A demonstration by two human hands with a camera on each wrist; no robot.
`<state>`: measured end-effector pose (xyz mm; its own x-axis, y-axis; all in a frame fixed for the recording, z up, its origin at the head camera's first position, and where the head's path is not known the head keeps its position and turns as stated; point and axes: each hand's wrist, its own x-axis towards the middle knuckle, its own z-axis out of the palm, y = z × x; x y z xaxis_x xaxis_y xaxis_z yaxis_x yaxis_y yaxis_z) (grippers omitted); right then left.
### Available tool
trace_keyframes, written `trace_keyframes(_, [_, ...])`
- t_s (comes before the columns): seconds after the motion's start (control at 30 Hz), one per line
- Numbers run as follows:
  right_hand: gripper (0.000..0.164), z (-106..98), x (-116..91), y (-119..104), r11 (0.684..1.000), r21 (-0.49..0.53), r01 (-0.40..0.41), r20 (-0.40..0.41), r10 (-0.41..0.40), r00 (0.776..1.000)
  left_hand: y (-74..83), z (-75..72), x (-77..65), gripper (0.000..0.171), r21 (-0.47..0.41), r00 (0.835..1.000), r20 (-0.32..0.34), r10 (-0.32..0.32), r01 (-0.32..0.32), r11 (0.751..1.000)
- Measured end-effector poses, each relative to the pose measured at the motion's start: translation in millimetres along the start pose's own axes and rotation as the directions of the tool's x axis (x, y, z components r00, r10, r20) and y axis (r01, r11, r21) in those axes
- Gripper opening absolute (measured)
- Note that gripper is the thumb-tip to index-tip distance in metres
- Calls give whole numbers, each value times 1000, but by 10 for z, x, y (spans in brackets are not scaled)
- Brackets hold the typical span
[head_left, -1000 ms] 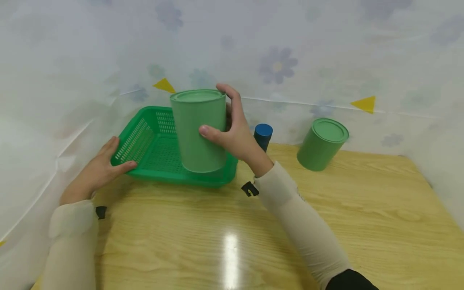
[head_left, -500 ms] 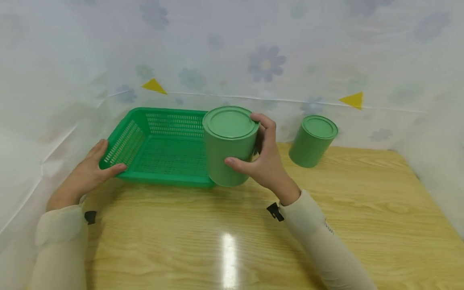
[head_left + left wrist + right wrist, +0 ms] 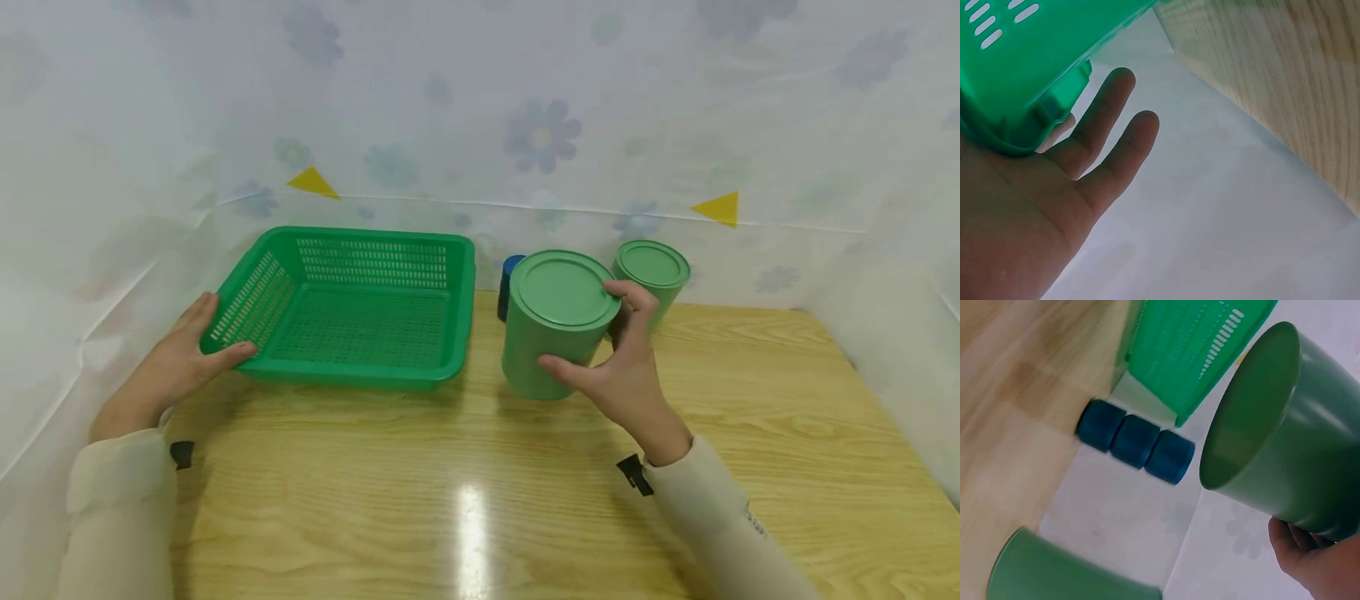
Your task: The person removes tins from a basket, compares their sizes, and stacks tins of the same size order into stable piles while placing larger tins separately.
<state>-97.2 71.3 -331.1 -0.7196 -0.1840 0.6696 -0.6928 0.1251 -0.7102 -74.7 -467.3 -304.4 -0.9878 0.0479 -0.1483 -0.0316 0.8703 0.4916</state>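
My right hand (image 3: 611,367) grips a tall green can (image 3: 555,325) by its side, thumb in front and fingers round the back, just right of the green basket (image 3: 450,367). In the right wrist view the can (image 3: 1310,444) shows a hollow underside, tilted and clear of the table, with my fingers (image 3: 1313,562) below it. My left hand (image 3: 197,342) rests with straight fingers on the basket's front left corner. The left wrist view shows that palm (image 3: 1085,175) against the basket's rim (image 3: 1016,69).
A second green can (image 3: 651,271) stands near the back wall, just behind the held one. A blue cylinder (image 3: 510,279) of stacked pieces (image 3: 1135,442) stands between basket and cans. Wooden table (image 3: 465,500) stretches toward me; floral sheeting walls it in.
My right hand has carried the green can from over the basket rightward and down, to beside the basket. The left hand has stayed on the basket's corner.
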Motion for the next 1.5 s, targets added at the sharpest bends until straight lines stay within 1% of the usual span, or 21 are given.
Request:
trace_keyframes(0.2, [98, -354, -153, 95, 997, -72, -35, -54, 31, 998, 13, -11, -3, 99, 0, 1000, 1, 3, -3, 1000])
trace_keyframes(0.3, [101, -526, -252, 134, 990, -119, -76, -74, 68, 995, 18, -17, 0, 99, -2, 1000, 0, 3, -3, 1000])
trace_keyframes(0.37, [105, -632, -328, 146, 981, -151, -123, -90, 110, 990, 23, -19, 4, 99, -3, 1000, -1, 6, -6, 1000])
trace_keyframes(0.5, [110, -807, -465, 162, 946, -215, -243, -127, 220, 967, 26, -20, 2, 100, -1, 1000, -3, 4, -4, 1000])
trace_keyframes(0.6, [108, -905, -549, 179, 914, -254, -317, -156, 285, 946, 25, -18, 0, 100, -8, 1000, 0, 2, -2, 1000])
trace_keyframes(0.7, [105, -986, -613, 196, 885, -289, -364, -175, 325, 929, 21, -12, 5, 100, -14, 1000, 9, -1, 1, 1000])
trace_keyframes(0.8, [100, -1049, -658, 195, 850, -333, -407, -189, 363, 912, 19, -8, 13, 100, -14, 1000, 15, -5, 5, 1000])
trace_keyframes(0.97, [94, -1114, -697, 177, 797, -390, -462, -180, 426, 887, 41, -11, 12, 100, -6, 1000, 14, -4, 4, 1000])
trace_keyframes(1.1, [94, -1154, -711, 167, 768, -400, -499, -147, 484, 863, 61, -20, 5, 100, -11, 1000, 17, -3, 3, 1000])
trace_keyframes(1.17, [94, -1177, -719, 165, 762, -394, -513, -130, 506, 852, 64, -27, 2, 100, -9, 1000, 20, -7, 7, 1000])
trace_keyframes(1.23, [95, -1201, -728, 169, 757, -399, -518, -115, 519, 847, 59, -35, -1, 100, -10, 1000, 21, -4, 5, 1000])
trace_keyframes(1.5, [97, -1305, -720, 159, 740, -432, -516, -67, 544, 837, -6, -67, -35, 97, -20, 1000, 24, -12, 12, 1000])
